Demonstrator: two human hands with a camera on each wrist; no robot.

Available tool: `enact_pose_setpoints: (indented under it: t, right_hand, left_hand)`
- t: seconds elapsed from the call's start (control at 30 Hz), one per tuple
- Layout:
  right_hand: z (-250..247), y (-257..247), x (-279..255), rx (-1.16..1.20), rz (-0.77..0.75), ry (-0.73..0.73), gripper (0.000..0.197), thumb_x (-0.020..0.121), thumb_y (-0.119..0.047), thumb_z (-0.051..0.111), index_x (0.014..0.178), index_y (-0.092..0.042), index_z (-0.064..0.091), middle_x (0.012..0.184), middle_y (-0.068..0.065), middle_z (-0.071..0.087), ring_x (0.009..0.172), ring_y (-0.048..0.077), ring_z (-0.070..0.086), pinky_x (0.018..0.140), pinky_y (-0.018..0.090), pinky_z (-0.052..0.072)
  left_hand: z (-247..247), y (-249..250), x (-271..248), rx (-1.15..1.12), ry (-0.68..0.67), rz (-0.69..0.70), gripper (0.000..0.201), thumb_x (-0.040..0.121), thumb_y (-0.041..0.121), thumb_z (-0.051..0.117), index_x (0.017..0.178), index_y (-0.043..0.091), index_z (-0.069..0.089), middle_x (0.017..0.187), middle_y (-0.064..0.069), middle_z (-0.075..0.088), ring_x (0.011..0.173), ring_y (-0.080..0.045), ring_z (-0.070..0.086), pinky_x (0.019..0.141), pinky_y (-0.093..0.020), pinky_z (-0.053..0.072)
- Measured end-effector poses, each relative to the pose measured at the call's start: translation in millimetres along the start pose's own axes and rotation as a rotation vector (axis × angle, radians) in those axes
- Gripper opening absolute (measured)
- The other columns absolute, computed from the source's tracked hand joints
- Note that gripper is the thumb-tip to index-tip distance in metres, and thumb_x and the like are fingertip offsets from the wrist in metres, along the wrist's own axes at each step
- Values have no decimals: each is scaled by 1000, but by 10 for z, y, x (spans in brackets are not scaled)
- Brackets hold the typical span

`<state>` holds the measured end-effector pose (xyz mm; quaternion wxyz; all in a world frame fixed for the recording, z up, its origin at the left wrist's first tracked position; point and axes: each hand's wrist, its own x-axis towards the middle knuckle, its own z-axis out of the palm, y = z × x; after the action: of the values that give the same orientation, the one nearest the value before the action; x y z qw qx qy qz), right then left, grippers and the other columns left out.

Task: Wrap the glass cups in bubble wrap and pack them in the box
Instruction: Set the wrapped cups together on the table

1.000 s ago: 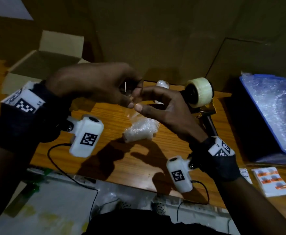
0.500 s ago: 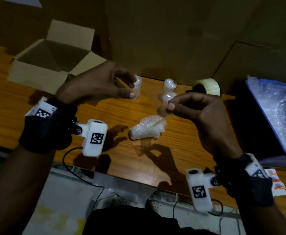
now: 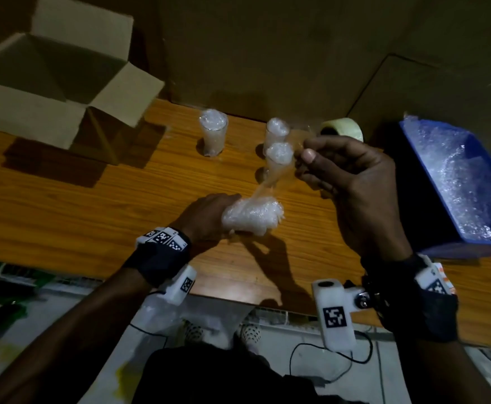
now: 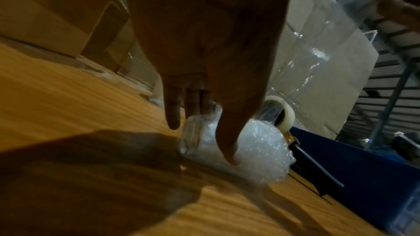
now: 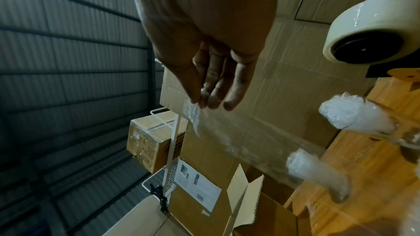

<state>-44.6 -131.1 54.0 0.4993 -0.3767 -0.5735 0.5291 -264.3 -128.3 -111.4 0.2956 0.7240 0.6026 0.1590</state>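
A bubble-wrapped cup (image 3: pixel 255 217) lies on its side on the wooden table (image 3: pixel 92 217). My left hand (image 3: pixel 212 212) grips it, thumb (image 4: pixel 227 141) on the near side and fingers behind. My right hand (image 3: pixel 304 154) is raised above it and pinches a strip of clear tape (image 3: pixel 267 182) between thumb and fingertips (image 5: pixel 204 100). The strip runs down to the lying cup. Three more wrapped cups stand upright at the back: one (image 3: pixel 213 135) alone on the left, two (image 3: pixel 277 131) (image 3: pixel 279 156) close together by my right hand. The open cardboard box (image 3: pixel 49 74) sits at the far left.
A tape dispenser with its roll (image 3: pixel 344 129) lies behind my right hand. A blue bin (image 3: pixel 413 170) holding bubble wrap stands at the right edge. Cardboard sheets (image 3: pixel 267 53) line the wall behind the table. Small printed packets (image 3: pixel 445 275) lie at the front right.
My left hand has left the upright wrapped cup standing at the back and come down onto the lying wrapped cup. My right hand still holds the tape strip up.
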Motion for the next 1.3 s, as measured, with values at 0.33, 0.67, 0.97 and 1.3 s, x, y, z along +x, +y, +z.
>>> enact_pose_setpoints:
  t: [0.33, 0.67, 0.97, 1.3]
  right_hand:
    - [70, 110, 622, -159, -67, 26, 20, 86, -2, 73, 104, 5, 68, 97, 18, 74, 89, 31, 73, 73, 33, 60]
    - [-241, 517, 1036, -390, -34, 54, 40, 85, -4, 74, 121, -12, 59, 84, 16, 72, 70, 22, 70, 60, 28, 59]
    - [-412, 702, 806, -427, 290, -228, 14, 98, -2, 57, 103, -1, 69, 82, 6, 69, 61, 0, 64, 47, 12, 46]
    - [-576, 900, 548, -516, 252, -235, 9, 88, -20, 73, 96, -15, 74, 93, 0, 73, 86, 9, 68, 65, 25, 57]
  left_hand:
    - [148, -117, -230, -13, 12, 90, 62, 81, 22, 81, 137, 24, 56, 132, 3, 61, 119, -16, 57, 96, -40, 51]
    - [34, 30, -924, -430, 260, 281, 59, 88, 26, 68, 142, 6, 52, 142, -5, 57, 132, -14, 54, 106, -35, 48]
    - [-296, 213, -1009, -714, 421, 286, 58, 83, 23, 72, 139, 27, 56, 136, 9, 62, 125, -13, 60, 97, -25, 52]
    - [-407, 222, -707, -1036, 527, 116, 57, 74, 5, 79, 128, 10, 61, 119, 6, 73, 115, -14, 67, 85, -22, 55]
